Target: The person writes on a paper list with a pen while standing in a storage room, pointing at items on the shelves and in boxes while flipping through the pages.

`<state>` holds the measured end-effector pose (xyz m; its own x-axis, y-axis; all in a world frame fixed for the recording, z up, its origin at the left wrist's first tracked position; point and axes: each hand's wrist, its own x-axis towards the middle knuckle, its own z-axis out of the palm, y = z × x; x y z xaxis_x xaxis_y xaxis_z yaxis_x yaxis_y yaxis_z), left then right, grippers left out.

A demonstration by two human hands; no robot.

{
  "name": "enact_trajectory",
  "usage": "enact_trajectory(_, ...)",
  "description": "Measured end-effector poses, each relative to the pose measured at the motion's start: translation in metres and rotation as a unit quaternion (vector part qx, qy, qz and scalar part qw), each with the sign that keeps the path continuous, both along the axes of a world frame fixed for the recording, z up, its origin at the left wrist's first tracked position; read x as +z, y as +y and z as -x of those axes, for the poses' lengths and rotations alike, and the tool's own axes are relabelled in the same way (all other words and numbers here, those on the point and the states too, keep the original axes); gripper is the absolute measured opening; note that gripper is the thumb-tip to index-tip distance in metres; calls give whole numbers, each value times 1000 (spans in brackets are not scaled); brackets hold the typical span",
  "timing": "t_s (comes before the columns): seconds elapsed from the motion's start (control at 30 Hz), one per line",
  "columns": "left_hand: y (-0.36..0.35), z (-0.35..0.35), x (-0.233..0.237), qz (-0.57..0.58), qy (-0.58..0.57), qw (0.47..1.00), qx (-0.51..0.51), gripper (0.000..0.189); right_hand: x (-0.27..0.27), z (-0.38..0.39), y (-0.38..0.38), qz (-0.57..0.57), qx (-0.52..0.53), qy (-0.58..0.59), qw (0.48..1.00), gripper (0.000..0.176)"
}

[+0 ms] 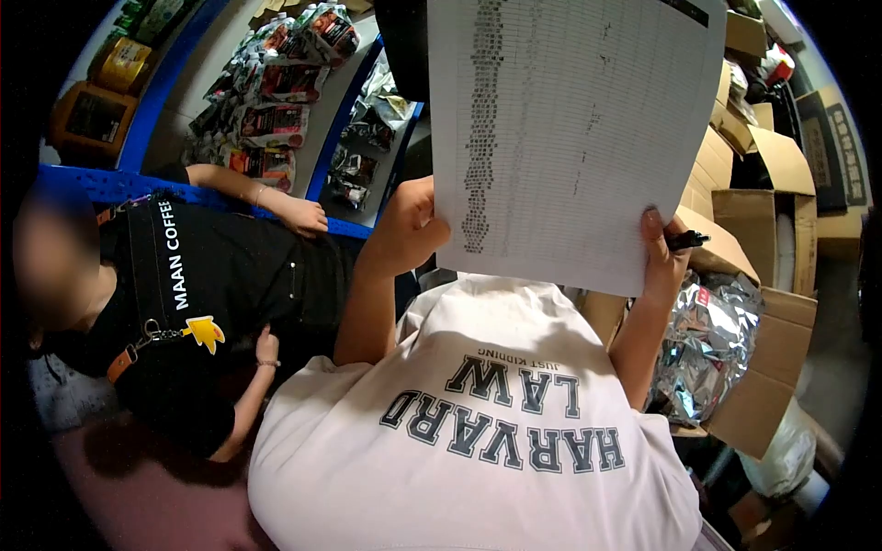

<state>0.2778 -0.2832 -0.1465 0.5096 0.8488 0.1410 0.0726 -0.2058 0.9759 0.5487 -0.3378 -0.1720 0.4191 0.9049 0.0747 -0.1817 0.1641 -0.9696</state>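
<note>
I hold a printed paper sheet (pixel 551 138) up in front of me. It carries a table of many rows, with small handwritten marks in one column. My left hand (pixel 409 225) is closed on its lower left edge, thumb against the paper. At the lower right corner, my right hand (pixel 663 250) pinches the sheet with the thumb on its face. A black pen (pixel 689 241) sticks out of that same hand; the rest of it is hidden by the fingers and paper.
To my left stands a person in a black apron (pixel 207 303), one hand by a blue shelf (pixel 179 87). Packaged pouches (pixel 276 124) lie on the shelving. Open cardboard boxes (pixel 776 367) are on my right, one holding a silver foil bag (pixel 707 354). A white plastic bag (pixel 781 450) sits lower down.
</note>
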Motion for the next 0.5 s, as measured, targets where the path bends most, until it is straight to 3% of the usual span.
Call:
enact_trajectory(0.1,0,1,-2,-15,11,1000,1,23,-5,-2,0,-1,-10,-17,1000,23)
enact_trajectory(0.2,3,3,-5,94,-2,993,66,31,-6,-1,1,-8,-13,-26,1000,23)
enact_trajectory(0.27,12,16,5,54,-26,996,66,39,-4,-2,1,-7,-11,-24,1000,23)
enact_trajectory(0.3,10,18,10,55,-52,988,134,43,-3,-2,0,-6,-11,-24,1000,24)
enact_trajectory(0.5,16,40,7,28,-153,964,217,34,-5,-4,1,-13,-17,-40,999,24)
